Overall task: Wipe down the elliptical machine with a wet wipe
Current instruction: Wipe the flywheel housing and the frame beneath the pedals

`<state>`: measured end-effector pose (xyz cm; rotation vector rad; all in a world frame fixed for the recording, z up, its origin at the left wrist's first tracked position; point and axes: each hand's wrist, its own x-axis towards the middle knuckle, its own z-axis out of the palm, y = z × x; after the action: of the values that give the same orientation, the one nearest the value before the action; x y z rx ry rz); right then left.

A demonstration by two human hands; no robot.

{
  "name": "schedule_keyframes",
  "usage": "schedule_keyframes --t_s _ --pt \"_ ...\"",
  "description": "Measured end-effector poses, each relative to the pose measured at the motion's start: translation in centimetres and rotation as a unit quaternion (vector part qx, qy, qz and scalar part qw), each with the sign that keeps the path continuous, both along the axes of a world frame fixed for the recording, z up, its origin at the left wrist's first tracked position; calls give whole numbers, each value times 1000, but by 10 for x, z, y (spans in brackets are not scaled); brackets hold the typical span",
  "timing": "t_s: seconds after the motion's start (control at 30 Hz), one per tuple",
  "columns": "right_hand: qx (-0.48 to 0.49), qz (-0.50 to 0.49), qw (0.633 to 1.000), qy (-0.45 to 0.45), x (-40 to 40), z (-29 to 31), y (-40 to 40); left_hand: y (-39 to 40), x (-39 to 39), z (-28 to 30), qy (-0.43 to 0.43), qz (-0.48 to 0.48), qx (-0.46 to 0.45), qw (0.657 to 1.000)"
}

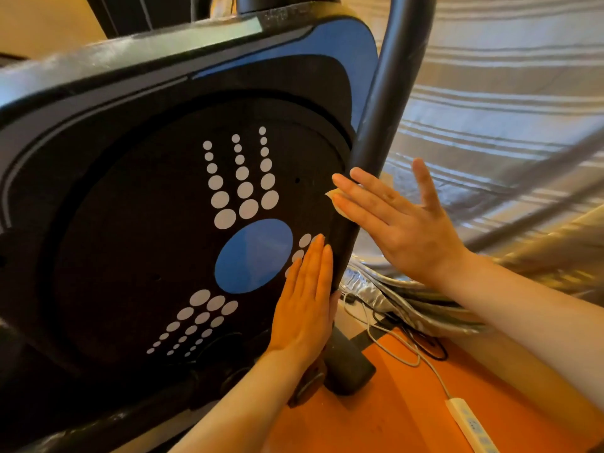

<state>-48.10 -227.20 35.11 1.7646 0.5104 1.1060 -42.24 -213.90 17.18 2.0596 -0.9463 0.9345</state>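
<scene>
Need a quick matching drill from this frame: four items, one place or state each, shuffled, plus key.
Items:
1. wet wipe
2. left hand
3. power strip
4. blue oval

Places or states:
A. lying on the orange floor, lower right
B. pressed under the right hand against the black upright bar
C. printed at the middle of the black round cover
D. flat, fingers together, on the cover beside the bar

Pairs: 1-B, 2-D, 3-A, 4-C
</scene>
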Motion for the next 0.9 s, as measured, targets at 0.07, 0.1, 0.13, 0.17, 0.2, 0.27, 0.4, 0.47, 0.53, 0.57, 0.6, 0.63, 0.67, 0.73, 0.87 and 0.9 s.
schedule_keyframes --t_s 0.07,0.1,0.13,0.17,0.2,0.27,0.4,0.47,0.53,0.57,0.6,0.63,0.67,0.73,0.87,0.9 --pt "19 6 1000 -6 2 6 3 -1 3 -3 -51 34 15 998" --pt "30 7 1000 -6 2 6 4 -1 5 -5 -75 48 24 996" --pt "37 5 999 -4 3 4 5 0 7 -7 -97 61 36 993" --pt "36 1 999 4 4 0 6 0 8 -8 -115 72 47 990" --pt "25 -5 1000 16 5 -4 6 1 10 -8 -129 78 54 987" --pt "-5 -19 999 34 5 -9 2 1 12 -9 -144 81 60 984" --pt "-30 -18 999 3 6 20 -1 4 17 -9 -145 64 61 985" --pt "5 0 1000 -24 10 42 3 3 18 -9 -139 57 61 987" --pt "55 6 998 -28 12 53 9 2 17 -9 -133 56 60 988" --pt "80 1 997 -25 13 51 13 2 17 -9 -131 57 61 988" --pt "93 -10 995 -19 13 46 14 2 16 -9 -129 59 63 988" --pt "88 -23 996 -9 14 36 13 2 16 -9 -129 61 66 988" --pt "66 -36 997 3 15 26 10 2 16 -9 -130 63 68 987" --pt "14 -55 998 28 18 14 2 2 15 -9 -129 63 73 987" --pt "-20 -32 999 20 20 31 -3 4 16 -7 -129 66 83 986" --pt "-5 -25 1000 12 19 39 -1 4 17 -7 -130 65 84 986"
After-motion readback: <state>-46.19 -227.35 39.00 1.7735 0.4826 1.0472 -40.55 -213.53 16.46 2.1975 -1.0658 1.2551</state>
